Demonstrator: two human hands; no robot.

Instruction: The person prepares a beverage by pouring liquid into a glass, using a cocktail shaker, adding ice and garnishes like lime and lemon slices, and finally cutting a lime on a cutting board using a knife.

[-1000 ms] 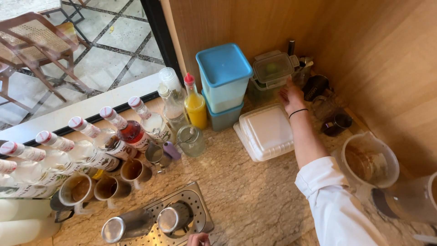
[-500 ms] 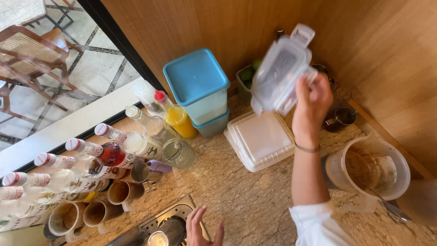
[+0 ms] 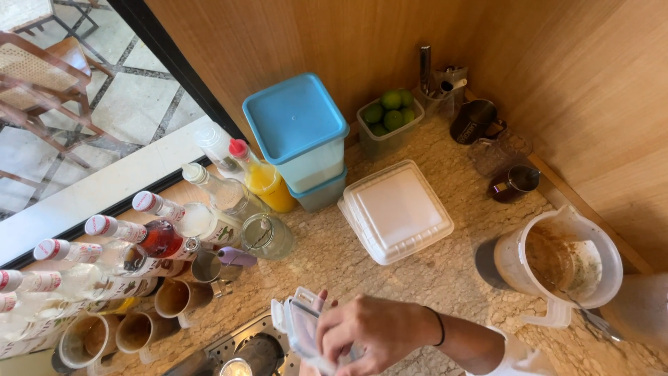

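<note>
At surface's near edge: right hand (image 3: 369, 331) gripping clear plastic clip lid (image 3: 300, 327); left hand apparently hidden, state indeterminable. Next: set lid down flat.

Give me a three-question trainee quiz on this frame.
1. True or false: the lime tub has its lid on.
2. What does the right hand hold: A) clear lid, B) orange bottle, C) jug?
3. What sits between the blue boxes and the jug?

Key: 1. False, the limes lie uncovered. 2. A. 3. The white foam box.
</note>
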